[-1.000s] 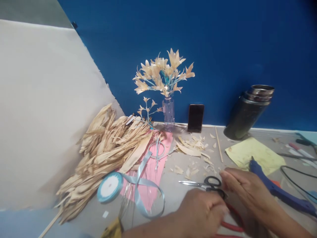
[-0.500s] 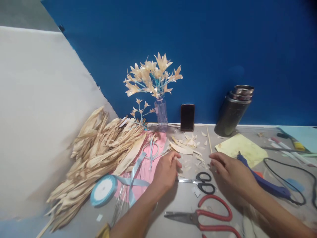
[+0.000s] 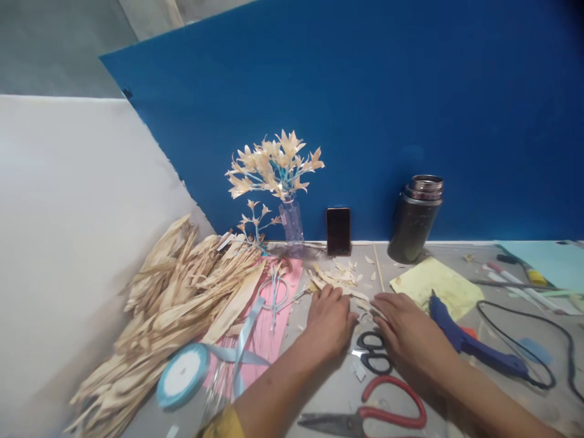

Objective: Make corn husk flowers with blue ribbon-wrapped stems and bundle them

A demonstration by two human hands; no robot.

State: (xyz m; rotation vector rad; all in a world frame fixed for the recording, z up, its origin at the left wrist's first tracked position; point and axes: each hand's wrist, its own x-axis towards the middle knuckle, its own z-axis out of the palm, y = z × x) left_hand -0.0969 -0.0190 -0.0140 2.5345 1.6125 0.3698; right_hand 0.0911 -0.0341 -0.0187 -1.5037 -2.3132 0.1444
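My left hand (image 3: 329, 317) lies palm down at the front of a pile of pale husk scraps (image 3: 337, 275), thumb apart and no object visible in it. On the other side, my right hand (image 3: 401, 319) rests on the grey table with its fingers stretched toward the scraps; its palm is hidden. Small black-handled scissors (image 3: 375, 353) lie between my wrists, their blades partly covered by my left hand. Nearer to me are red-handled shears (image 3: 392, 420), cut off by the frame's lower edge. A thin stick (image 3: 378, 267) lies just beyond my right fingertips.
Dried corn husks (image 3: 173, 322) and a light-blue ribbon spool (image 3: 182, 374) lie left, beside a pink sheet (image 3: 280, 310). Behind stand husk flowers (image 3: 278, 161) in a clear bottle (image 3: 292, 228), a phone (image 3: 338, 231) and a dark flask (image 3: 415, 219). Right are yellow paper (image 3: 438, 283) and a corded blue glue gun (image 3: 479, 347).
Both hands have moved inward and flattened onto the table by the scraps, from loosely curled poses. My left hand now covers more of the small scissors' blades. The view has tilted up slightly.
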